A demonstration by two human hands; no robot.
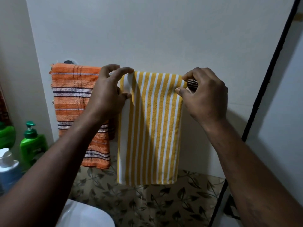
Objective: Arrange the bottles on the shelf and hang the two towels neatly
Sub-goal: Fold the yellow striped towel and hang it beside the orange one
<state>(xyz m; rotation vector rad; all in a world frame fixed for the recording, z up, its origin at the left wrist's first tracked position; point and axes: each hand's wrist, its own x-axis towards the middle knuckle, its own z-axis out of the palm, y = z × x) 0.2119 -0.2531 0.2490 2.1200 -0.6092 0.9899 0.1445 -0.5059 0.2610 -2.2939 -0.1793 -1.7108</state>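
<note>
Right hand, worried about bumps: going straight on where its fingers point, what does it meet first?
The yellow striped towel, whose top corner the right hand pinches; probably the wall behind it, though depth is unclear.

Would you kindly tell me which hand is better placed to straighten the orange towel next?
Probably left: the left hand pinches the yellow towel at its edge beside the orange towel; the right hand holds its far edge.
</note>
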